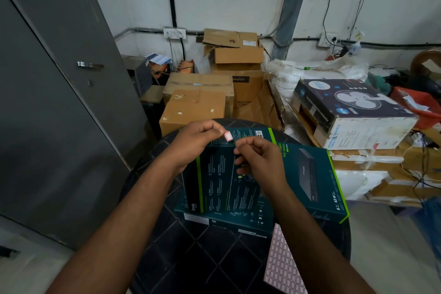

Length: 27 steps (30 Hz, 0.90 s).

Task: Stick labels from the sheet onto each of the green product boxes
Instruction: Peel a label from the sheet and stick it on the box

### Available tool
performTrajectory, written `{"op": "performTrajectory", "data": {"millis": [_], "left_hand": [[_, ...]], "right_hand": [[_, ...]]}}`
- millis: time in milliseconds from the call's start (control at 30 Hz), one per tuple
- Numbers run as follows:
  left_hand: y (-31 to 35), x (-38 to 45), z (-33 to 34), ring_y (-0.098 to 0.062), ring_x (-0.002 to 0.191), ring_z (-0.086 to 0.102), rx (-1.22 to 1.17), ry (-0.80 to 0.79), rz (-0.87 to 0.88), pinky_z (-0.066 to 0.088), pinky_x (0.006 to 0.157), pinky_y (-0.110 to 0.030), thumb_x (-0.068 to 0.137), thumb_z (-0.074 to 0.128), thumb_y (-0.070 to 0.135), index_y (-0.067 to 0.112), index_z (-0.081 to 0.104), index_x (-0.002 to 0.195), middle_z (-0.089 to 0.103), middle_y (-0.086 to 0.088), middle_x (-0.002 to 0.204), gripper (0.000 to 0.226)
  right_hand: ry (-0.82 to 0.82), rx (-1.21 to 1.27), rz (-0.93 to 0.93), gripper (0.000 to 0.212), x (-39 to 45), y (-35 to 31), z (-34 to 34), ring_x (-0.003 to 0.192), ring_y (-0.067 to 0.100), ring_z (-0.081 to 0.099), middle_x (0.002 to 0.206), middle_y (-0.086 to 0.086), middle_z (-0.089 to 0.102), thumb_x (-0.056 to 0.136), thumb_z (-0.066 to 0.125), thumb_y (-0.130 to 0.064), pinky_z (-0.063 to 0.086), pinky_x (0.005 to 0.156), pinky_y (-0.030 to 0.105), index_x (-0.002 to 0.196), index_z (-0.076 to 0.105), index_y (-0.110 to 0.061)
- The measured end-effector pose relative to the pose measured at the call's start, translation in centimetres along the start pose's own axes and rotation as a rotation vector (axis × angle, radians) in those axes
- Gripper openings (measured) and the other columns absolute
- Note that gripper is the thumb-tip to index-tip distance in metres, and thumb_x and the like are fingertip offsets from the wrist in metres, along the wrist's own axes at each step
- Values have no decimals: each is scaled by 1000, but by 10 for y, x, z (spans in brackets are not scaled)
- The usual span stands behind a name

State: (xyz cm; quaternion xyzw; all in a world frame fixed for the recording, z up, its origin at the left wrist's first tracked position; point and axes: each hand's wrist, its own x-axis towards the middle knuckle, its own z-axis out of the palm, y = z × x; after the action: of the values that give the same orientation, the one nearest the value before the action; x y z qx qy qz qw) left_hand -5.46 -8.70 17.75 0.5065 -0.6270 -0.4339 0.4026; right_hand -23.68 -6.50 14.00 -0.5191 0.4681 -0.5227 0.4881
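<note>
At the far left stands a tall grey metal cabinet (59, 93) with a silver handle. Beside it, in the middle of the view, is a round black table (191, 258) with a diamond-patterned top.

Two bare forearms reach in from the bottom edge over the table. The left hand (193, 141) is raised above the boxes, its thumb and fingertips pinching a small white label (228, 136) with a red border. The right hand (256, 160) is just beside it, fingers curled with thumb and forefinger pressed together close to the label; whether it holds anything cannot be told.

Under the hands, several dark green boxes lie in a loose pile on the table. The top box (222, 184) lies back side up, showing small white print and a bright green stripe. To its right a second box (315, 174) lies face up, showing a picture of a network switch. More boxes sit beneath these.

At the table's near right edge lies the label sheet (282, 262), a grid of red-bordered labels, partly hanging past the rim.

Behind the table are brown cardboard cartons (198, 100). At the right, a fan carton (353, 112) lies on cluttered packaging.
</note>
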Motion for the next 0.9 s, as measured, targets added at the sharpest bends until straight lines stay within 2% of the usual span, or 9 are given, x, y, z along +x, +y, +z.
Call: {"op": "performTrajectory", "data": {"millis": [133, 233, 333, 400, 467, 533, 700, 833, 900], "left_hand": [[-3, 3, 0, -1, 105, 66, -5, -46, 9, 45, 81, -5, 99, 59, 14, 13, 71, 88, 75, 4, 111, 16], [-5, 3, 0, -1, 105, 66, 15, -70, 12, 45, 82, -4, 99, 59, 12, 6, 71, 91, 74, 3, 112, 15], [-4, 3, 0, 2, 102, 66, 26, -72, 10, 44, 81, -4, 98, 60, 13, 8, 72, 93, 74, 4, 112, 15], [-4, 3, 0, -2, 103, 66, 38, -57, 4, 47, 84, -12, 98, 61, 16, 12, 74, 96, 74, 5, 111, 14], [-7, 2, -1, -11, 103, 67, 129, -31, 30, 50, 88, -27, 93, 68, 18, 21, 75, 98, 74, 10, 108, 9], [-12, 0, -2, -8, 104, 65, 261, -17, 82, 49, 90, -32, 85, 77, 18, 28, 73, 99, 73, 15, 109, 17], [-17, -3, -5, 6, 104, 61, 353, 53, 135, 48, 84, -16, 69, 88, 9, 32, 66, 109, 67, 21, 111, 52], [-18, -5, -3, -2, 99, 62, 403, 73, 139, 52, 83, -20, 70, 87, 8, 33, 68, 110, 66, 21, 110, 51], [-17, -6, -3, -1, 94, 60, 416, 73, 138, 49, 78, -17, 72, 86, 8, 35, 67, 104, 65, 24, 105, 46]], "right_hand": [[-34, -35, 9, 6, 3, -8, 3, 67, 14, 64, 82, 13, 71, 91, 72, -18, 54, 55, 28, 89, 74, -13], [-17, -88, -18, 7, 6, -10, 4, 65, 13, 64, 81, 15, 73, 90, 72, -16, 53, 57, 25, 87, 75, -12], [6, -145, -52, 8, 7, -10, 5, 62, 13, 63, 76, 14, 72, 92, 70, -12, 54, 58, 23, 86, 74, -10], [30, -132, -49, 11, 6, -9, 6, 60, 12, 61, 74, 14, 71, 93, 67, -11, 53, 56, 22, 86, 73, -6], [57, -89, -16, 14, 4, -6, 8, 58, 12, 59, 70, 10, 69, 95, 65, -10, 51, 54, 22, 84, 72, -4], [88, -54, 29, 17, 0, -3, 10, 56, 12, 57, 67, 6, 68, 95, 65, -10, 50, 53, 24, 82, 71, -3], [143, 7, 142, 23, -3, 1, 14, 55, 14, 56, 63, 8, 64, 93, 67, -13, 49, 51, 26, 73, 69, -1], [160, 34, 204, 21, -3, -2, 17, 56, 15, 60, 65, 9, 68, 91, 71, -15, 51, 52, 29, 75, 72, -2], [179, 39, 228, 18, -3, -3, 19, 59, 17, 64, 69, 10, 71, 89, 74, -17, 52, 54, 29, 79, 73, -2]]}}
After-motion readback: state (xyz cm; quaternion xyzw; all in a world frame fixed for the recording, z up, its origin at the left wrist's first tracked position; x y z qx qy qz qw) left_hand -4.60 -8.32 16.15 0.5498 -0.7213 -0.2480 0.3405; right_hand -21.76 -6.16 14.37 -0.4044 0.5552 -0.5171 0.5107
